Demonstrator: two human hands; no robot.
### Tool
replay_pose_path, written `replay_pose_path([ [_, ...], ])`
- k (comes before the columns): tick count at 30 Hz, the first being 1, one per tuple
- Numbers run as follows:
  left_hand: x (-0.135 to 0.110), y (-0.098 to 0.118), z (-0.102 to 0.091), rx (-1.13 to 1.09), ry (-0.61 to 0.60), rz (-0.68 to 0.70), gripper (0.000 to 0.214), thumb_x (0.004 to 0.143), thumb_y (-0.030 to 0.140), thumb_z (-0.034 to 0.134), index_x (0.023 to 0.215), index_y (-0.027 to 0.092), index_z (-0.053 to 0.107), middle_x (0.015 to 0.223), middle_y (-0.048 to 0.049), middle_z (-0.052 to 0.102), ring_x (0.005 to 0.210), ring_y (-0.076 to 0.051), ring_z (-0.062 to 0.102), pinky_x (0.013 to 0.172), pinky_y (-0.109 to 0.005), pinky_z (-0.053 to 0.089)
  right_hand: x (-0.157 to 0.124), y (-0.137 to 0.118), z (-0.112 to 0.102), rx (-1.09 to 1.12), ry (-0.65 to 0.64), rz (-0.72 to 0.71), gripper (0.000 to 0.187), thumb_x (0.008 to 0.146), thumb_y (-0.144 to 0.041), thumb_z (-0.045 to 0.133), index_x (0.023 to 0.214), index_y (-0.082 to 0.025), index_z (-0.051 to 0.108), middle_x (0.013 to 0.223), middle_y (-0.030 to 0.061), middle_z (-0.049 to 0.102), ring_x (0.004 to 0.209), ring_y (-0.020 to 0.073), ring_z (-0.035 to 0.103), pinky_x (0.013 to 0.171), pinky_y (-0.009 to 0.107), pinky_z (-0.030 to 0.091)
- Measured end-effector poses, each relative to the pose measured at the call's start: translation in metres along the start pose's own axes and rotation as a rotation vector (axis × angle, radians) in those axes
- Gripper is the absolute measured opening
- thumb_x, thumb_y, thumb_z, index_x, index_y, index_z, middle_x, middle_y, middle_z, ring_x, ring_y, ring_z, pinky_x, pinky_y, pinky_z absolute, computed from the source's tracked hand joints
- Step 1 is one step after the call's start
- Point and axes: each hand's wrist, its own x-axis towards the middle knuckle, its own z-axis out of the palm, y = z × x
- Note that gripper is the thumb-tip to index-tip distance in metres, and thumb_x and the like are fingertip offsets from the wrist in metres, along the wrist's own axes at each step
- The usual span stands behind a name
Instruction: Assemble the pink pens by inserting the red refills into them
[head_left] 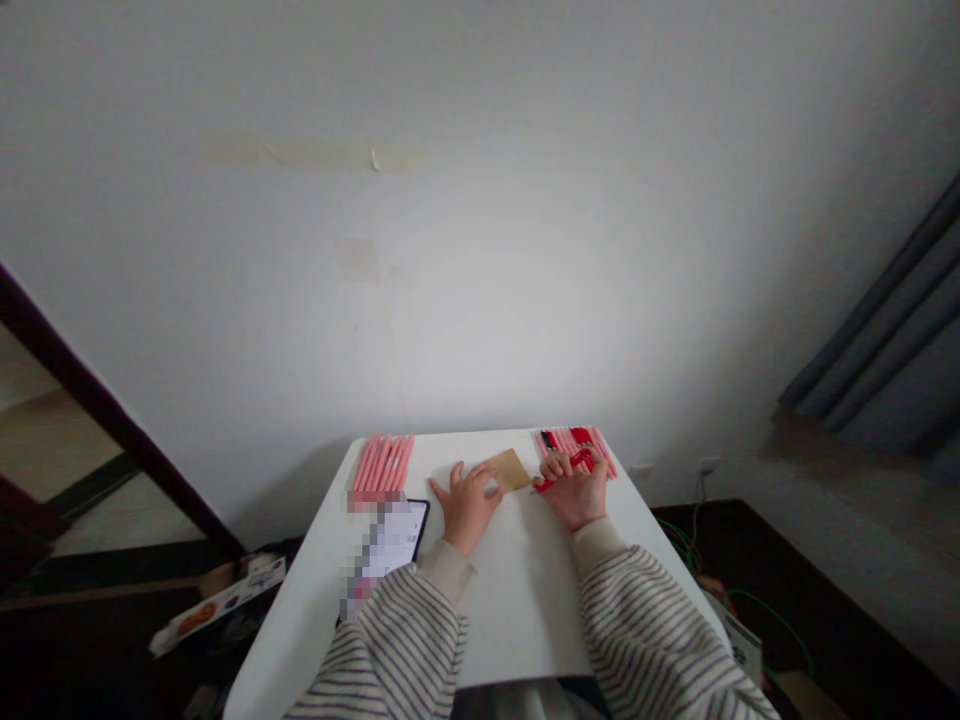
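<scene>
Landmark: a small kraft-paper card (511,470) lies near the far edge of a white folding table (525,620), tilted at an angle.

Left hand: the left hand (469,508) is open, palm down and empty, with its fingers spread. It sits just left of the card, and its fingertips (487,478) appear to touch the card's near corner.

Right hand: the right hand (574,490) is curled and partly closed around a red object (579,460), holding it firmly, just right of the card. The fingers hide most of the object, so its exact kind cannot be told.

Right bundle: a row of pink rods (600,450) lies beyond the right hand, to the right of the card, with red and black pieces (559,440) on top of it.

Left bundle: a second row of pink rods (380,465), laid side by side, lies left of the card, well apart from it.

Phone: a black-edged phone (397,540) with a blurred, pixelated screen lies nearer the person than the left bundle, to the left of the card.

Sleeves: striped cream knit sleeves (645,640) cover both forearms, which rest on the table's near part, below the card.

Beyond the table: a white wall (480,250) rises behind the card, with a strip of old tape (319,153) on it.
</scene>
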Motion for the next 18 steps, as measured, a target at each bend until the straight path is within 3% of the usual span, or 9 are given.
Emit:
replay_pose_path([
  [3, 0.0005, 0.0008, 0.0, -0.01, 0.006, -0.007, 0.033, 0.081, 0.042, 0.057, 0.114, 0.043, 0.059, 0.131, 0.0018, 0.058, 0.132, -0.036, 0.034, 0.102, -0.077, 0.007, -0.0002, 0.0007, 0.0019, 0.207, -0.001, 0.096, 0.055, 0.079, -0.072, 0.036, 0.055, -0.022, 0.036, 0.058, -0.0026, 0.039, 0.055, 0.013, 0.038, 0.056, 0.03, 0.041],
  [6, 0.0012, -0.0006, 0.0023, -0.017, 0.019, -0.006, 0.034, 0.08, 0.042, 0.058, 0.114, 0.042, 0.059, 0.13, 0.0011, 0.059, 0.131, -0.036, 0.034, 0.102, -0.076, 0.006, 0.0, 0.0012, 0.004, 0.28, -0.006, 0.13, 0.059, 0.078, -0.076, 0.038, 0.056, -0.022, 0.038, 0.059, -0.003, 0.039, 0.055, 0.0122, 0.038, 0.056, 0.029, 0.04],
  [12, 0.0012, -0.0044, 0.007, 0.0, 0.057, 0.015, 0.035, 0.079, 0.044, 0.06, 0.114, 0.042, 0.06, 0.128, 0.0001, 0.061, 0.129, -0.035, 0.036, 0.103, -0.074, 0.011, 0.0042, 0.0059, -0.0006, 0.28, -0.003, 0.128, 0.061, 0.078, -0.078, 0.034, 0.056, -0.022, 0.039, 0.058, -0.0027, 0.038, 0.054, 0.0123, 0.037, 0.055, 0.029, 0.039],
  [18, 0.0006, -0.0004, 0.0024, -0.014, 0.035, 0.003, 0.034, 0.079, 0.04, 0.06, 0.113, 0.04, 0.06, 0.128, -0.0022, 0.06, 0.129, -0.034, 0.036, 0.103, -0.073, 0.01, 0.0077, 0.0093, -0.0043, 0.251, 0.026, 0.14, 0.044, 0.081, -0.064, 0.047, 0.074, -0.022, 0.059, 0.065, -0.0023, 0.046, 0.057, 0.0114, 0.042, 0.056, 0.027, 0.041],
])
